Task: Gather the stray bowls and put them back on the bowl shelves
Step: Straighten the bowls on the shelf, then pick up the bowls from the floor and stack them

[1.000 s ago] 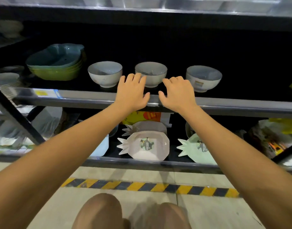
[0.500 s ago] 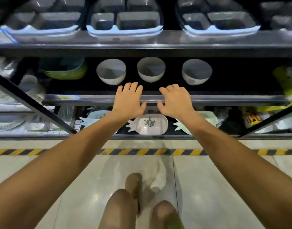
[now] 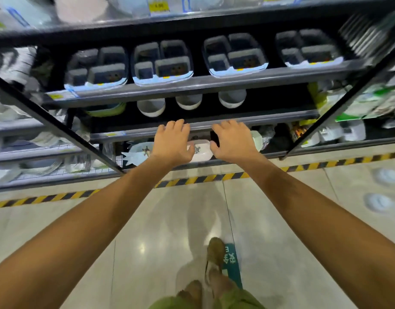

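**Shelving Unit, Bowl Row and Hand Position**

We look down a dark metal shelving unit [image 3: 192,85] that fills the upper half of the view; its far left and right ends are smeared by motion blur, and we cannot identify the goods stacked there. Below it lies a pale tiled floor [image 3: 147,230] crossed by a yellow-and-black hazard stripe [image 3: 192,180]. Our feet show at the bottom edge, cut off by the frame.

On an upper shelf stand four clear divided trays [image 3: 163,63] in a row. On the bowl shelf [image 3: 214,122] beneath them sit three white bowls [image 3: 188,101]; the shelf rail above hides their rims, so only their lower halves show. To their left a green dish stack [image 3: 106,109] is likewise mostly hidden. On the lowest shelf lie pineapple-shaped plates [image 3: 138,151], one partly covered by our hands.

Both arms reach forward, side by side and apart. The left hand [image 3: 173,141] is flat, palm down, fingers spread and released, with fingertips at the front rail of the bowl shelf. The right hand [image 3: 233,140] matches it, open and grasping nothing. Whether the fingertips touch the rail or hover just before it, we cannot tell. The bowls stand behind the rail, clear of both hands.
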The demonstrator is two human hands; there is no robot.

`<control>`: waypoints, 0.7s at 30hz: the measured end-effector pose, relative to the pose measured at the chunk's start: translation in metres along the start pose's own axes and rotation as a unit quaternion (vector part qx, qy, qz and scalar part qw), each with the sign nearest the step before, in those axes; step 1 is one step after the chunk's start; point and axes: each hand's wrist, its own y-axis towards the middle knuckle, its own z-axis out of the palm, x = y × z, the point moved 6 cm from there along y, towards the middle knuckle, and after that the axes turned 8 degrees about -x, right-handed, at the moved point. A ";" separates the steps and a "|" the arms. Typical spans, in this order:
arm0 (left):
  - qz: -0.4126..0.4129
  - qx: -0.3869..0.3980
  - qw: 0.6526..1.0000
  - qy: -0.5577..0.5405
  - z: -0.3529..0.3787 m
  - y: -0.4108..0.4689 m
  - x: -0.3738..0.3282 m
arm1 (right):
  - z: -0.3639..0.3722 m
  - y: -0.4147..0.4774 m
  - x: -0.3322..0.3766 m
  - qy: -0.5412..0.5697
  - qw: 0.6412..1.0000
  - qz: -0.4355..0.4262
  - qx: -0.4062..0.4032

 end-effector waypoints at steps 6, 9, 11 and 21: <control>0.066 -0.004 0.998 -0.008 -0.025 -0.045 -0.049 | -0.028 -0.081 -0.005 -0.015 0.999 0.042 0.016; 0.107 -0.013 0.994 -0.007 -0.033 -0.057 -0.084 | -0.040 -0.125 -0.021 -0.012 0.998 0.065 0.018; 0.133 -0.011 0.991 -0.011 -0.040 -0.060 -0.114 | -0.049 -0.156 -0.040 -0.012 0.996 0.090 0.014; 0.267 -0.005 0.964 0.015 -0.059 -0.050 -0.338 | -0.078 -0.295 -0.215 -0.028 0.975 0.219 -0.010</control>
